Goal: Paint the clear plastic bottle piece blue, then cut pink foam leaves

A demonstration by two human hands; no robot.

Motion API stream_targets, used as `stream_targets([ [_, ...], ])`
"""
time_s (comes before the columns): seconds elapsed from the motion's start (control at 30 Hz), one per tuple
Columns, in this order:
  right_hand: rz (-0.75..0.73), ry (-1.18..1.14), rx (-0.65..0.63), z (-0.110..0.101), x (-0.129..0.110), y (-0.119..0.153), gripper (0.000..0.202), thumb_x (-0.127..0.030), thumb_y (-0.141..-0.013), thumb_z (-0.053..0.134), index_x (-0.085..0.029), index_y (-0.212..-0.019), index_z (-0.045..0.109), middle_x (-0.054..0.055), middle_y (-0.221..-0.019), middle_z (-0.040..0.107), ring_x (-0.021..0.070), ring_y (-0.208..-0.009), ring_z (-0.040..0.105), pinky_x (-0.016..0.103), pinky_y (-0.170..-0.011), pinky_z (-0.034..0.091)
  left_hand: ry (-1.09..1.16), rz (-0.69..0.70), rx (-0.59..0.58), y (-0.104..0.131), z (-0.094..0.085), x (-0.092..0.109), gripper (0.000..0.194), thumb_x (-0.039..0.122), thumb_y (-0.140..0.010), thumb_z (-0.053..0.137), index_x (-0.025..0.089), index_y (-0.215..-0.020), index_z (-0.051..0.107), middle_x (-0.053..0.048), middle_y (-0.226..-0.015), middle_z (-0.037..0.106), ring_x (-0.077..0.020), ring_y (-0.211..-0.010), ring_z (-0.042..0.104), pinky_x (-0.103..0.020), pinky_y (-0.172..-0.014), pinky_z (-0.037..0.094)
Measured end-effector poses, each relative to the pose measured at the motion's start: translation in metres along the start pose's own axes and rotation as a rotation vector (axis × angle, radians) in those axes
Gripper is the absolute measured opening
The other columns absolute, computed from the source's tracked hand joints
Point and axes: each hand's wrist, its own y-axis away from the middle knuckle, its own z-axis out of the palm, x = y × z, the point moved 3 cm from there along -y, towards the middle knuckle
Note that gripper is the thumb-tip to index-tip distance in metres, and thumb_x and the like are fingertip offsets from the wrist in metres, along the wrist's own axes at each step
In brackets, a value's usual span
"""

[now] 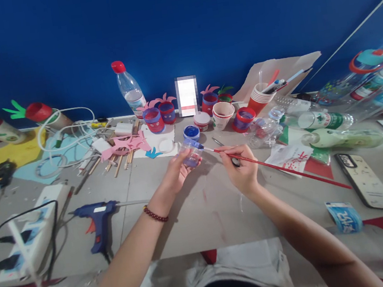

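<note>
My left hand (pixel 179 168) is closed around a small clear plastic cup (pixel 190 159), tilted over the table and partly coated with blue paint. Between the fingers of my right hand (pixel 240 167) is a red-handled paintbrush (pixel 287 167), its long handle slanting down to the right. The brush's bristles touch or nearly touch the cup's upper rim. Just behind the cup stands an open jar of blue paint (pixel 191 132). A jar with a pale lid (pixel 202 121) is beside it. Red and blue painted cups with paper tops (pixel 153 120) stand farther back.
A blue glue gun (pixel 99 223) and a white power strip (pixel 35 232) lie at left. Pink paper cutouts (pixel 124 146) and wooden sticks are behind them. At right are plastic bottles (pixel 325 120), a phone (pixel 366 180) and a blue packet (pixel 344 217). A red-capped bottle (pixel 129 88) stands at the back.
</note>
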Motion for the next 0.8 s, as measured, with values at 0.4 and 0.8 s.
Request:
stream_targets([
  [0.4,0.014,-0.017,0.031,0.0002,0.0023,-0.0007,0.011,-0.022,-0.088,0.065,-0.025,-0.085,0.056,0.003,-0.086,0.079,0.0182,-0.080,0.076,0.030,-0.062,0.059,0.085,-0.068,-0.002,0.0022,0.0015,0.0060,0.034,0.050,-0.075,0.072,0.019,-0.088,0.068,-0.006,-0.082,0.073,-0.0205,-0.083,0.071,-0.039,-0.091,0.056],
  [0.8,-0.044,-0.057,0.021,-0.0005,0.0041,0.0033,0.012,-0.017,-0.089,0.065,-0.025,-0.091,0.055,0.005,-0.094,0.079,0.0182,-0.083,0.075,0.035,-0.072,0.059,-0.249,0.142,0.097,0.0017,0.0018,0.0008,0.057,0.037,-0.056,0.090,0.021,-0.096,0.052,0.001,-0.088,0.065,-0.0145,-0.074,0.065,-0.034,-0.080,0.052],
])
